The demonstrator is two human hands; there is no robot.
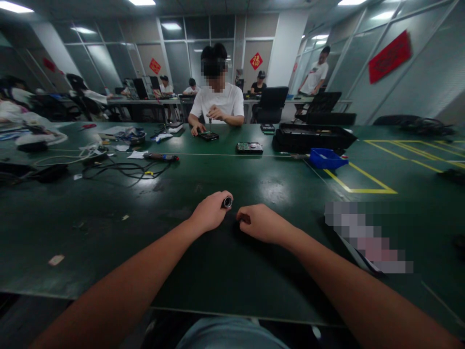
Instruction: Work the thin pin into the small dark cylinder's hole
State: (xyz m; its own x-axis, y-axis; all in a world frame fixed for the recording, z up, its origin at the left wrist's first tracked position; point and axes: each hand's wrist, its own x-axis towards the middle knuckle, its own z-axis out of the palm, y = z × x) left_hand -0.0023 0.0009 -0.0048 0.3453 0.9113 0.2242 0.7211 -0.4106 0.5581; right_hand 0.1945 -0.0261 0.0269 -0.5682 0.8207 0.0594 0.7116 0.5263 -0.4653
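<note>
Near the middle of the green table, my left hand (pixel 212 211) is closed round a dark tube (pixel 227 201). The tube's round end, with a silver rim, faces me; the rest of it is hidden in the fist, so its exact kind cannot be made out. Just to the right, apart from the tube, my right hand (pixel 263 223) hovers low over the table with its fingers curled in. Whatever those fingers hold, if anything, is hidden.
A person across the green table (pixel 203 286) handles a hard drive (pixel 209 136). Another drive (pixel 250 147), a black case (pixel 314 138) and a blue tray (pixel 327 158) lie ahead. An electric screwdriver (pixel 162 157) with cables is left; a blurred-out flat item (pixel 363 240) is right.
</note>
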